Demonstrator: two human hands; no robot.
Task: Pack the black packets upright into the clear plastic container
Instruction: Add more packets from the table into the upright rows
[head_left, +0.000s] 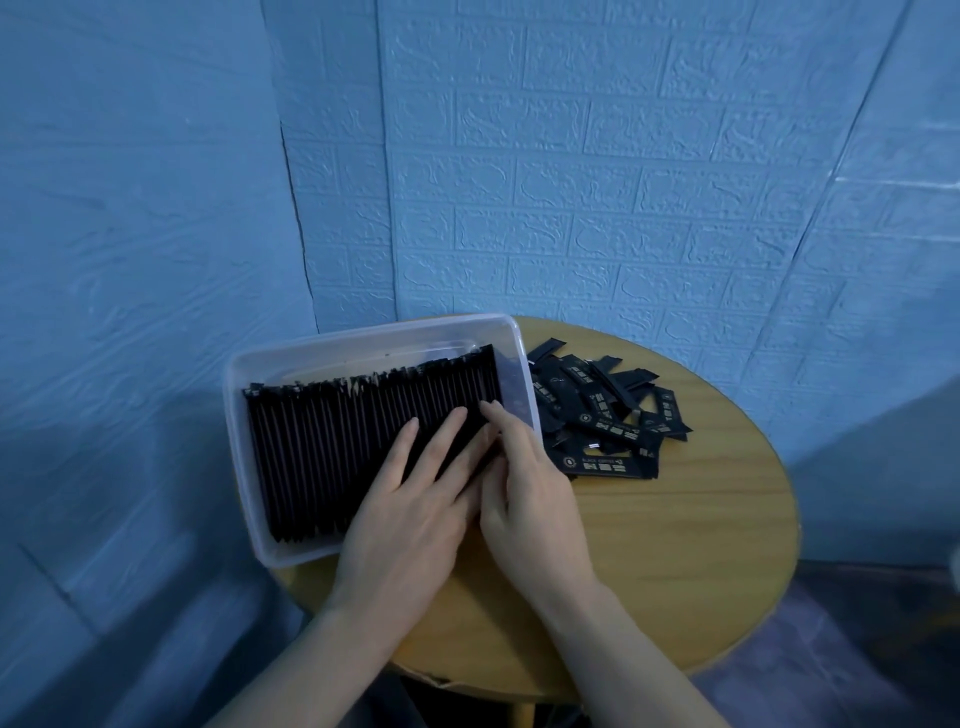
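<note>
Item 1, nearest: left hand, flat and palm-down, fingers spread across the top edges of the row of packets. It grips nothing. Judged purpose: to press the row leftward and keep it from fanning out while a gap is held at the right end.

Item 2: right hand, touching the left along the thumb side, fingers curled down at the right end of the row. It appears to be tucking a packet into the gap, but whether it pinches one cannot be told (its own fingers hide the spot).

Item 3: round wooden table, bearing everything below.

Item 4: clear plastic container, on the table's left portion, overhanging the edge on its left side. Black packets stand on edge inside, filling the near lane almost wall to wall. A strip along the far wall is bare.

Item 5: loose pile of packets, lying flat and overlapping just right of the container, within short reach of the right hand, presumably so feeding is one-handed. Packing judged well advanced, not finished.

Item 6, farthest: blue embossed brick-pattern wall.
</note>
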